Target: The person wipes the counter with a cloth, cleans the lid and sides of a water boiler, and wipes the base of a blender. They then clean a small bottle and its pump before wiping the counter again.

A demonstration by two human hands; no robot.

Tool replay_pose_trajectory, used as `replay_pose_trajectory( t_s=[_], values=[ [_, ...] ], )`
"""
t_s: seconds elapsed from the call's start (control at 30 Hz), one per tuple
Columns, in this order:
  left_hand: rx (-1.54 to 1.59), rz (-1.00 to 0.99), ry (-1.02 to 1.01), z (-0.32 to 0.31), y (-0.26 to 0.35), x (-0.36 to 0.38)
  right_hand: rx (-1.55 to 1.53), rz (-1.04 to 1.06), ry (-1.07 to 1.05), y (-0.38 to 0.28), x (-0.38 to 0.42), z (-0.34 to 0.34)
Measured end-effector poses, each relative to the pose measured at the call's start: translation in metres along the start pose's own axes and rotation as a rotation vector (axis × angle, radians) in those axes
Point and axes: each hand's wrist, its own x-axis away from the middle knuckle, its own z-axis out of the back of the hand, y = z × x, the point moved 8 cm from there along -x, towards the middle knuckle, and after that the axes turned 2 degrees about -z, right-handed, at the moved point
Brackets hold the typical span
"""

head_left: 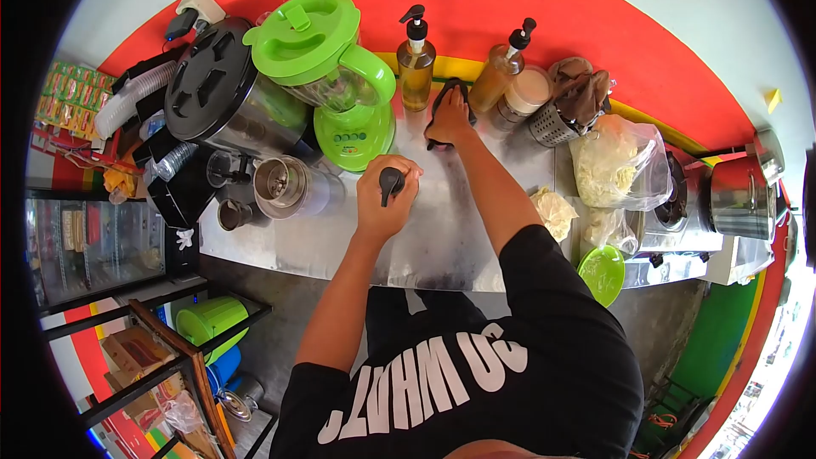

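Note:
My left hand (384, 208) is closed around a bottle with a black pump top (391, 180), held over the front middle of the steel counter (450, 246); the hand hides most of its body. Farther back, my right hand (450, 123) presses a dark cloth (441, 110) onto the counter near the wall. The cloth lies between two pump bottles of amber liquid: an upright one (416, 72) to its left and another (495, 76) to its right. A green blender (353, 132) stands left of my hands.
Left of the blender are a large black-lidded steel container (246, 110) and a metal-topped canister (289, 191). On the right stand a lidded jar (521, 98), a perforated steel holder (557, 123), a plastic bag of pale food (620, 161), a green bowl (602, 276) and a pot (738, 195).

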Motion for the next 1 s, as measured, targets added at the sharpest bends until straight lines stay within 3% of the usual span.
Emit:
replay_pose_trajectory(
  t_s=[0.07,0.2,0.27,0.4,0.5,0.57,0.9,1.0],
  values=[
    [0.003,0.024,-0.002,-0.001,0.001,0.001,0.034,-0.1,-0.012,-0.005,-0.003,0.002],
    [0.035,0.06,0.008,-0.001,0.001,0.001,-0.011,-0.059,0.075,0.0,0.007,-0.007],
    [0.07,0.053,0.013,-0.002,-0.005,0.003,0.029,0.021,-0.061,-0.011,0.052,-0.011],
    [0.03,0.022,0.042,0.001,0.001,0.001,0.082,0.072,-0.124,-0.008,0.1,-0.018],
    [-0.062,-0.068,0.003,-0.001,0.006,-0.001,0.099,0.053,-0.172,-0.003,0.079,-0.016],
    [0.012,0.053,0.042,0.001,-0.002,0.002,0.095,0.005,-0.127,0.005,0.044,-0.018],
    [0.024,0.042,0.05,0.005,0.006,0.005,-0.068,-0.175,-0.16,-0.002,-0.032,0.017],
    [0.035,0.06,0.042,0.003,0.004,0.006,-0.081,0.024,-0.07,-0.001,-0.046,0.0]
  ],
)
